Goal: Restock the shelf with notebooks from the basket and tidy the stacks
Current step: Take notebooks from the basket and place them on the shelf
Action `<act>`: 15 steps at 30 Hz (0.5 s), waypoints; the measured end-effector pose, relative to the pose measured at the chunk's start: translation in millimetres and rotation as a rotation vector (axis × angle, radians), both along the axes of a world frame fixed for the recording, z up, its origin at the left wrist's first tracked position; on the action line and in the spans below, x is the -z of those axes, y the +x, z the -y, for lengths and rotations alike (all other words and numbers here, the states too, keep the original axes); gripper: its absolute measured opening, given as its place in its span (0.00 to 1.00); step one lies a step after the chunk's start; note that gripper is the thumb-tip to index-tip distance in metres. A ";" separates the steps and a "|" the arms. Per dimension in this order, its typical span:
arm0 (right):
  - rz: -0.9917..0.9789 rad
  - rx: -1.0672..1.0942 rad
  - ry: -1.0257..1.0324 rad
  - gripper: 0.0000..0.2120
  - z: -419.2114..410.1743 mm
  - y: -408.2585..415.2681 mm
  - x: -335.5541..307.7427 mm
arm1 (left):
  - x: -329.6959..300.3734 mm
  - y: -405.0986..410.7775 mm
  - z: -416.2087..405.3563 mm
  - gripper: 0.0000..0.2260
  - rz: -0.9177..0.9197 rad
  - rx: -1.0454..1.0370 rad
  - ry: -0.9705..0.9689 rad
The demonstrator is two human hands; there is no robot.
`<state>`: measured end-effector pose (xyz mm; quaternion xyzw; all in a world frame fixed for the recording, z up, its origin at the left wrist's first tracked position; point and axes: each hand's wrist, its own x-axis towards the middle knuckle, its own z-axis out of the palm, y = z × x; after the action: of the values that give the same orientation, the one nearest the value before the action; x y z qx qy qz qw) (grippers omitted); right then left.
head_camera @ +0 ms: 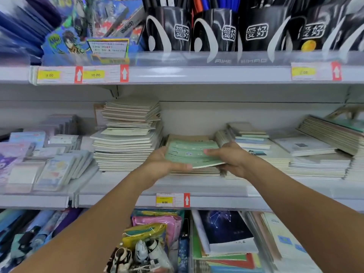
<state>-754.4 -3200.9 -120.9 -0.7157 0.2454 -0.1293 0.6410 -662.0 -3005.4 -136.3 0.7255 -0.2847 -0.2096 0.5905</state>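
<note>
Both hands clamp a thin green notebook (192,153), left hand (163,164) on its left end, right hand (230,157) on its right. Its long axis runs left-right, just above a low stack (195,171) near the shelf (216,186) front edge.

Pale green notebook (192,153), yellow price tag (164,200)
</note>
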 end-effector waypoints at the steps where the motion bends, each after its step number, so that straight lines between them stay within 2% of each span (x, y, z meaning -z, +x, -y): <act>1: -0.068 -0.069 -0.072 0.32 0.0 -1.4 -0.1 | 7.0 3.8 -2.3 0.24 0.092 0.038 0.083; 2: -0.143 -0.128 -0.168 0.36 4.6 1.3 4.4 | 14.4 9.2 -2.8 0.26 0.178 0.042 0.146; 4: -0.245 -0.172 -0.332 0.32 5.5 4.3 8.5 | 25.5 18.5 -2.3 0.26 0.359 -0.067 0.224; 8: -0.356 -0.086 -0.665 0.45 12.4 23.8 12.7 | 38.7 30.8 5.7 0.20 0.617 -0.310 0.280; 12: -0.357 -0.063 -0.726 0.33 16.5 34.5 12.3 | 45.5 38.7 18.6 0.16 0.608 -0.393 0.284; 15: -0.358 -0.095 -0.669 0.31 16.5 34.7 8.5 | 48.7 45.6 28.5 0.14 0.556 -0.444 0.259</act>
<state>-719.6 -3217.4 -129.4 -0.9072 0.2642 -0.0452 0.3241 -616.3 -3033.9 -185.0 0.8674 -0.2410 0.0939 0.4250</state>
